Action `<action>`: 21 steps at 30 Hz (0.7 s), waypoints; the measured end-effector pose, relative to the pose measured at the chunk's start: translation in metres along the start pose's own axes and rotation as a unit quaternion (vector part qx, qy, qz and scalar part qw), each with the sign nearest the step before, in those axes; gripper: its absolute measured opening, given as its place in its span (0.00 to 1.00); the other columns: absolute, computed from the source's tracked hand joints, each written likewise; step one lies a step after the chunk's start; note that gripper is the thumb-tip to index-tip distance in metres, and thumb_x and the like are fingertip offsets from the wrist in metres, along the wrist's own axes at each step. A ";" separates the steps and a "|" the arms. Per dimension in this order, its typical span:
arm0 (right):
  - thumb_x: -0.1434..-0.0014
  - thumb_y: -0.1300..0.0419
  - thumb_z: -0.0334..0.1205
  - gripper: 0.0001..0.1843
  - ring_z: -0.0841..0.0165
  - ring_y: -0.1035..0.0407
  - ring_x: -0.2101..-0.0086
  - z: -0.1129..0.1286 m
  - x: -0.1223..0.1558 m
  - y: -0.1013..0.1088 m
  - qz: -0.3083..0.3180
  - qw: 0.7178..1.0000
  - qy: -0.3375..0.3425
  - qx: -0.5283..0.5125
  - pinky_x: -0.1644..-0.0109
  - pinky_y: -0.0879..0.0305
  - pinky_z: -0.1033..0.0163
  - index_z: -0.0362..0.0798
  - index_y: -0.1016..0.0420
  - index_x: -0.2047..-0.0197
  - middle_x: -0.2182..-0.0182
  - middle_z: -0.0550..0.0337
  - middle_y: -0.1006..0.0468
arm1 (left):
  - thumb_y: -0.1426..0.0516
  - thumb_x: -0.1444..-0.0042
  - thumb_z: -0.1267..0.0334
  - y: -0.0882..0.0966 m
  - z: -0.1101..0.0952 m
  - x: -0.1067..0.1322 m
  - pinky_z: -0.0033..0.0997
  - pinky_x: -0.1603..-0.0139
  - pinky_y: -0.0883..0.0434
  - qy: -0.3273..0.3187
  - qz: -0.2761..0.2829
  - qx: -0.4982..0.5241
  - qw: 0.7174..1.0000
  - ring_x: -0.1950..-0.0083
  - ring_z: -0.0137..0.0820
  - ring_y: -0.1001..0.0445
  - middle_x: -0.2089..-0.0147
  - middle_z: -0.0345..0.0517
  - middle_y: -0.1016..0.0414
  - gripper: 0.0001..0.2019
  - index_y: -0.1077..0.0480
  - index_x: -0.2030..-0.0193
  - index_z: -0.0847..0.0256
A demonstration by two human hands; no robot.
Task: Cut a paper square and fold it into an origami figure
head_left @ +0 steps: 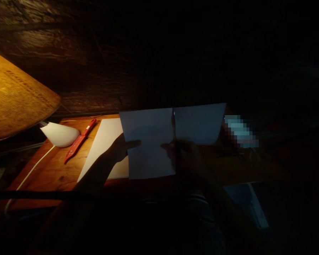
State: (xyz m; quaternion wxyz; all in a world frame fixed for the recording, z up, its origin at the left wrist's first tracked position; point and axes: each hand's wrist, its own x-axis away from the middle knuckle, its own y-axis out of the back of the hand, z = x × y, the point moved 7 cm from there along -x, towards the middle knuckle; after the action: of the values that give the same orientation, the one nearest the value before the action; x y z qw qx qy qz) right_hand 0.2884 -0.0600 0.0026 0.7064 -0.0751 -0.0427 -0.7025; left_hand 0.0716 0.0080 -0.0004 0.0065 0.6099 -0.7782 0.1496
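A dim scene lit from the left by a lamp. A person's two bare hands hold a sheet of paper (149, 141) up in the air over the near edge of a wooden counter (53, 170), about midway along it.

The left hand (119, 148) has its grip clamped on the sheet's left edge, thumb lying across the face that is turned toward the person. The right hand (186, 156) is in shadow below the middle of the sheet, its grip closed around the handles of a pair of scissors (173, 124). It is too dark to tell whether the blades are apart or together.

The scissors' long axis runs straight away from the person, from the right hand up the sheet's middle toward its far edge. A dark line along the blades divides the sheet into a left part and a right part. The left part reaches lower, toward the person, than the right part does. The right hand is the nearer one to this line; the left hand is well off to its side.

A second white sheet (103, 145) lies flat on the counter behind the left hand. Toward the counter's far left corner lie a slim red tool (79, 141) and a white lamp base (60, 134), its cord (32, 168) trailing toward the near left corner, under a woven lampshade (13, 99).
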 end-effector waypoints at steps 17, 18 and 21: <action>0.44 0.34 0.50 0.16 0.70 0.34 0.72 0.007 -0.002 0.003 0.006 0.997 0.051 0.052 0.71 0.41 0.65 0.46 0.13 0.64 0.70 0.54 0.18 | 0.27 0.64 0.68 0.004 0.000 -0.001 0.46 0.58 0.17 -0.003 -0.023 -0.004 1.000 0.56 0.51 0.16 0.60 0.51 0.16 0.34 0.24 0.45 0.61; 0.45 0.34 0.50 0.16 0.70 0.34 0.72 0.008 -0.002 0.003 0.002 0.997 0.050 0.051 0.71 0.41 0.65 0.46 0.13 0.64 0.70 0.54 0.18 | 0.27 0.64 0.69 0.004 0.001 -0.001 0.48 0.58 0.17 -0.003 -0.025 -0.002 1.000 0.56 0.53 0.17 0.60 0.52 0.16 0.35 0.25 0.44 0.61; 0.45 0.34 0.50 0.17 0.70 0.33 0.72 0.008 -0.002 0.003 0.001 0.998 0.052 0.048 0.71 0.40 0.65 0.45 0.13 0.64 0.69 0.53 0.18 | 0.28 0.64 0.70 0.004 0.000 0.000 0.50 0.57 0.18 0.000 -0.031 0.004 1.000 0.55 0.54 0.17 0.60 0.53 0.16 0.36 0.26 0.42 0.63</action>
State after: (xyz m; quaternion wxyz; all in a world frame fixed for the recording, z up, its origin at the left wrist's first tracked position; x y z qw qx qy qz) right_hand 0.2919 -0.0568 0.0101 0.7112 -0.0050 -0.0396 -0.7019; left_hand 0.0675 0.0087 -0.0010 0.0088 0.6339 -0.7583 0.1520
